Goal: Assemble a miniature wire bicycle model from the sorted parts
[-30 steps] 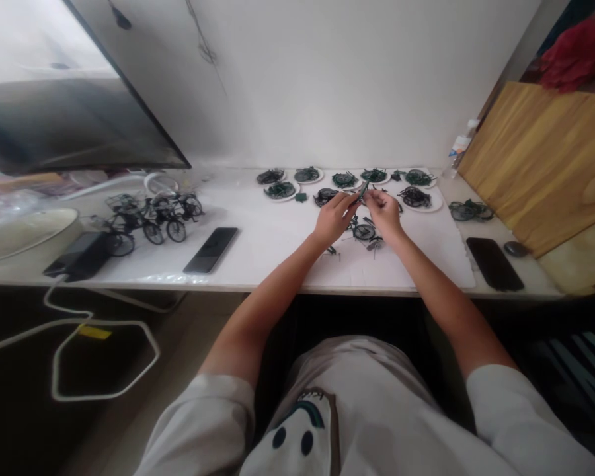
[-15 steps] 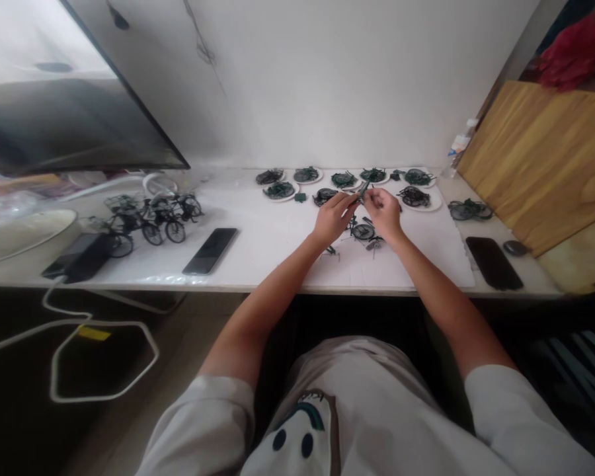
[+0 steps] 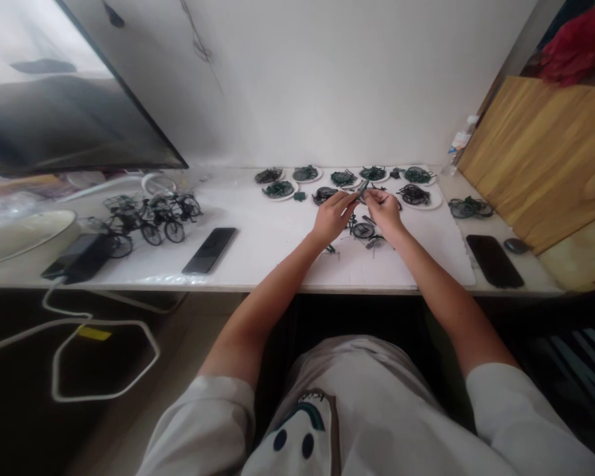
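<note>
My left hand (image 3: 334, 215) is closed with its fingertips on a small dark green part (image 3: 362, 190), which looks like a piece of a model bicycle. My right hand (image 3: 384, 209) pinches at the same part from the other side, and the fingers cover much of it. Below the hands lie a small dark wheel (image 3: 363, 230) and other loose bicycle pieces (image 3: 375, 242) on the white sheet. A thin dark piece (image 3: 332, 249) rests by my left wrist. Just behind the hands sits a heap of dark parts (image 3: 324, 195).
Several white plates (image 3: 436, 199) with dark green bicycle parts line the back. Assembled model bicycles (image 3: 151, 218) stand at the left beside a phone (image 3: 209, 250). Another phone (image 3: 494, 262) lies at the right, near a plastic bottle (image 3: 459, 145) and a wooden board (image 3: 545, 158).
Both hands stay in nearly the same place on the small green part. The fingers of my right hand have shifted slightly against it.
</note>
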`<state>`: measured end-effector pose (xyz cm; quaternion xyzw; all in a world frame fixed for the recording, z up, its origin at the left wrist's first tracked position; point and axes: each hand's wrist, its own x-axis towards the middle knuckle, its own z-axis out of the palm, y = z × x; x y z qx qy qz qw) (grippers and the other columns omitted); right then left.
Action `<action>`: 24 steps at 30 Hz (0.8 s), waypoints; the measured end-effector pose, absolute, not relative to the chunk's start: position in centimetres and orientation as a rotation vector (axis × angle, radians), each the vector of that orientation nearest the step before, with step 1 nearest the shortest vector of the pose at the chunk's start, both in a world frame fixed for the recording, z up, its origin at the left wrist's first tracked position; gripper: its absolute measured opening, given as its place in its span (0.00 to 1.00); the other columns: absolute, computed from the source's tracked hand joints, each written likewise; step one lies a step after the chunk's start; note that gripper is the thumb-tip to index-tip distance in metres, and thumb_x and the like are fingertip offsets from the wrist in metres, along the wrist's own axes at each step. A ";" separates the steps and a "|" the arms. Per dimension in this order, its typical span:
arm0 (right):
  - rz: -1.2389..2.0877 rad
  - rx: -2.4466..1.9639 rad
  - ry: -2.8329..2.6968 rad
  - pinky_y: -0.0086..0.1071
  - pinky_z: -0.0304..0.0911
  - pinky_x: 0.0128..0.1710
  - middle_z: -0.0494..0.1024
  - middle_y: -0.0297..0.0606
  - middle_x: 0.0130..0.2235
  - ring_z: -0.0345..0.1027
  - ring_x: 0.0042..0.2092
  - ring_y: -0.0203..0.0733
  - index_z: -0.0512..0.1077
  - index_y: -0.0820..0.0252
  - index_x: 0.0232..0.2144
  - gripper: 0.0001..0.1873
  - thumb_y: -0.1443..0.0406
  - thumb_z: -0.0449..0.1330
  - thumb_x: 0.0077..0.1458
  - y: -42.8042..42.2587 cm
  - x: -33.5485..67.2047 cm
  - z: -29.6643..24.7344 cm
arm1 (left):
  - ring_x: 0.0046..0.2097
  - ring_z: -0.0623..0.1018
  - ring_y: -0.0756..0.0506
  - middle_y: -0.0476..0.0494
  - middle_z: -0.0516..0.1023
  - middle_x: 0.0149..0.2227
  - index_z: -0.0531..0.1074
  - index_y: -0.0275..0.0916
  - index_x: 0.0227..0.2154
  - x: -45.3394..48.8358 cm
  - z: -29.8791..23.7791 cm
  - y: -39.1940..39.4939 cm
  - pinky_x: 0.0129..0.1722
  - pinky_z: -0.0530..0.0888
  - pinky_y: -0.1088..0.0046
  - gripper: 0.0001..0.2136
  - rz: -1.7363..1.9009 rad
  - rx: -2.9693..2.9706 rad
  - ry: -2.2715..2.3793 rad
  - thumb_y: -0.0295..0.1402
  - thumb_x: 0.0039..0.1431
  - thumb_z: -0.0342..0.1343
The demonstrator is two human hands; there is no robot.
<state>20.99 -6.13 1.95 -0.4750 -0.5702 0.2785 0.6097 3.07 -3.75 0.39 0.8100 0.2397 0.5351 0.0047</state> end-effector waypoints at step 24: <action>0.739 -1.119 -1.239 0.32 0.49 0.24 0.63 0.28 0.23 0.52 0.25 0.35 0.79 0.58 0.37 0.29 0.39 0.72 0.53 -6.2 21.1 2.1 | 0.46 0.84 0.41 0.34 0.84 0.45 0.83 0.40 0.54 3.1 0.5 -3.9 0.51 0.80 0.62 0.18 1.608 2.447 0.790 0.46 0.77 0.54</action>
